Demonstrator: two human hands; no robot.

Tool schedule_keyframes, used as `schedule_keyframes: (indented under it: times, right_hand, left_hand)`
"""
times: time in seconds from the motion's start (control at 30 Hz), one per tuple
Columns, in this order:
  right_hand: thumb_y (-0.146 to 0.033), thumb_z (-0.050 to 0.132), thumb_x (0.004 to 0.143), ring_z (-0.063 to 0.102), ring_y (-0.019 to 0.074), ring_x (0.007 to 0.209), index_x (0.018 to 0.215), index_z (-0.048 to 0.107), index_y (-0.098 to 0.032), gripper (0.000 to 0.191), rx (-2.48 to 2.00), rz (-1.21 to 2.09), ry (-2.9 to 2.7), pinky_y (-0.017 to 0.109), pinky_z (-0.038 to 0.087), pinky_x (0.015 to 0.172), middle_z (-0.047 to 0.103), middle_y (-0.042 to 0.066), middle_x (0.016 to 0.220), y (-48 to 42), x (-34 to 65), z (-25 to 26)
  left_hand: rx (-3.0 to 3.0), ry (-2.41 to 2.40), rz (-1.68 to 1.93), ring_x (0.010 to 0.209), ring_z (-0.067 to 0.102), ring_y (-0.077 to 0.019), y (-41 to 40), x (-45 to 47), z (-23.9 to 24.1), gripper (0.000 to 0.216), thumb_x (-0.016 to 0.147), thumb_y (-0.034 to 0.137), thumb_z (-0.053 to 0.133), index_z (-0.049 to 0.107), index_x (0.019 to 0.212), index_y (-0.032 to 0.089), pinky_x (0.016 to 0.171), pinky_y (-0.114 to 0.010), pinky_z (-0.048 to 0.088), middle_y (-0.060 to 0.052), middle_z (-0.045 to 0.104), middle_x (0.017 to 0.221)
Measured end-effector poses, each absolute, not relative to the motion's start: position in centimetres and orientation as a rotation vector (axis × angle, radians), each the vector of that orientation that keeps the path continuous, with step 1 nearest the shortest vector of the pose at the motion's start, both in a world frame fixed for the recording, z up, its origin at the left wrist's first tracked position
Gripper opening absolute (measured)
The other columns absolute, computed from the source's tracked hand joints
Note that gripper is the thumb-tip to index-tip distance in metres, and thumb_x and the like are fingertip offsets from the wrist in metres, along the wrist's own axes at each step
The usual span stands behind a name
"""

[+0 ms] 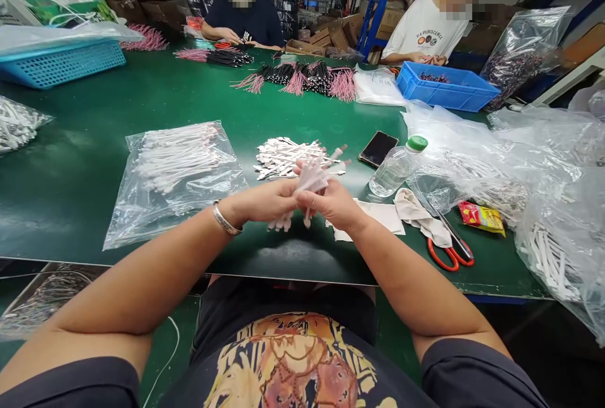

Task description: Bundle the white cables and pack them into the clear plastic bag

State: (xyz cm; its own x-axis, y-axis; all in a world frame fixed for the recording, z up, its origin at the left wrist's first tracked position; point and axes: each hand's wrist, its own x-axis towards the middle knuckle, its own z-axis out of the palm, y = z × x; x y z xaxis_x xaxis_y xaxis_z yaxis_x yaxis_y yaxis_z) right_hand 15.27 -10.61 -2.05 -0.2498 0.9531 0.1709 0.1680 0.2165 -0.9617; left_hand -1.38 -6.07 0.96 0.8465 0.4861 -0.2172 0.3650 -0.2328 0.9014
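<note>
Just above the near part of the green table, a bundle of short white cables (312, 178) is gripped between both hands, its ends sticking out above and below the fingers. My left hand (273, 198), with a silver bracelet at the wrist, closes round it from the left. My right hand (336, 204) presses on it from the other side, thumb across the strands. Right behind the hands lies a loose pile of similar white cables (283, 157). To the left, a clear plastic bag (174, 203) contains many more of them.
A phone (379, 148), a water bottle (393, 171), a cloth (422, 215), red-handled scissors (449, 255) and a snack packet (482, 217) lie to the right. Plastic bags (496, 137) cover the far right. Two people sit opposite, near a blue bin (447, 94) and black-and-pink wire bundles (302, 77).
</note>
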Motion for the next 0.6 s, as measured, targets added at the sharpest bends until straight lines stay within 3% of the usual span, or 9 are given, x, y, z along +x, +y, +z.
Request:
schedule_keyframes:
  times: [0.1, 0.23, 0.4, 0.5, 0.6]
  right_hand:
    - [-0.051, 0.062, 0.077, 0.058, 0.0111, 0.059, 0.130, 0.050, -0.024, 0.061, -1.025, 1.581, -1.504, 0.025, 0.047, 0.048, 0.063, 0.008, 0.113, -11.0, 15.5, -1.9]
    - [-0.060, 0.053, 0.080, 0.057, 0.0102, 0.055, 0.100, 0.068, -0.018, 0.048, -1.018, 1.521, -1.216, 0.023, 0.043, 0.042, 0.066, 0.007, 0.103, -10.8, 15.4, -1.9]
    - [-0.064, 0.055, 0.075, 0.055, 0.0115, 0.053, 0.068, 0.060, -0.016, 0.048, -1.097, 1.156, -0.891, 0.024, 0.044, 0.045, 0.065, 0.004, 0.071, -9.9, 14.5, -0.4]
    - [-0.060, 0.060, 0.074, 0.055, 0.0113, 0.055, 0.063, 0.054, -0.018, 0.044, -1.086, 1.103, -0.851, 0.025, 0.045, 0.051, 0.059, 0.000, 0.061, -9.4, 13.1, 0.5]
    - [-0.055, 0.064, 0.072, 0.053, 0.0102, 0.055, 0.063, 0.052, -0.018, 0.040, -1.043, 1.055, -0.882, 0.025, 0.044, 0.055, 0.057, -0.002, 0.060, -9.0, 10.9, 0.2]
  left_hand:
    - [1.681, 0.457, 0.074, 0.070, 0.059, -0.0148, -6.8, -0.2, -0.6, 0.034, 0.080, 0.047, 0.059, 0.067, 0.080, 0.014, 0.063, -0.024, 0.047, -0.006, 0.066, 0.080]
    - [1.124, 0.511, 0.337, 0.078, 0.061, -0.0168, -7.3, 0.5, -2.8, 0.038, 0.072, 0.046, 0.069, 0.065, 0.099, 0.018, 0.075, -0.032, 0.049, -0.006, 0.066, 0.086]
    - [0.622, 0.521, 0.456, 0.094, 0.061, -0.0223, -7.1, 0.4, -3.1, 0.058, 0.084, 0.065, 0.037, 0.059, 0.105, 0.016, 0.086, -0.041, 0.047, -0.012, 0.065, 0.102]
    - [0.476, 0.561, 0.526, 0.090, 0.063, -0.0229, -6.7, 0.3, -2.7, 0.063, 0.087, 0.063, 0.027, 0.057, 0.105, 0.010, 0.086, -0.039, 0.047, -0.016, 0.065, 0.097]
    - [0.424, 0.591, 0.560, 0.073, 0.063, -0.0202, -6.6, 0.1, -2.4, 0.067, 0.088, 0.062, 0.020, 0.059, 0.098, 0.010, 0.074, -0.033, 0.050, -0.013, 0.066, 0.080]
